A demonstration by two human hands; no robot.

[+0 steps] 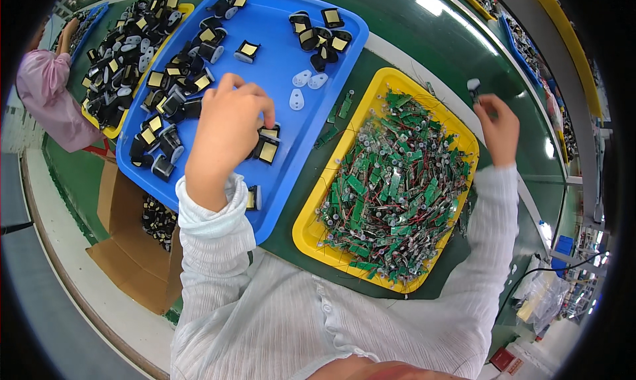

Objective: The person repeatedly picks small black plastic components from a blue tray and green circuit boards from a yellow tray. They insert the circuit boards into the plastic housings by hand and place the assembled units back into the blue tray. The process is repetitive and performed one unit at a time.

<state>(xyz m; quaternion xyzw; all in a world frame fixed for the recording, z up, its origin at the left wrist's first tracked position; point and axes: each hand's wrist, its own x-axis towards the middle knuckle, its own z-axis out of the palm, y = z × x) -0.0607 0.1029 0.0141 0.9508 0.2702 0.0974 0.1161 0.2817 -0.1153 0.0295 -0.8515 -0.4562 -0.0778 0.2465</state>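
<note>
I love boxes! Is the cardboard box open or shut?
Open: the cardboard box has flaps spread outward, and black parts show inside.

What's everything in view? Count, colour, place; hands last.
Blue tray: one, blue, left of centre
Padded parts: many, black and yellow, in blue tray
Oval pieces: three loose, whitish, in blue tray
Yellow tray: one, yellow, right of centre
Circuit boards: many, green, mostly in yellow tray
Second yellow tray: one, yellow, upper left
Bench: one, green, under the trays
Cardboard box: one, brown, lower left
Co-worker: one, pink clothing, left edge
Plastic bag: one, clear, lower right
Clutter: uncounted, mixed colours, right edge
Held piece: one, white and dark, right of yellow tray
Left hand: one, white sleeve, over blue tray
Right hand: one, white sleeve, gripping held piece
</note>
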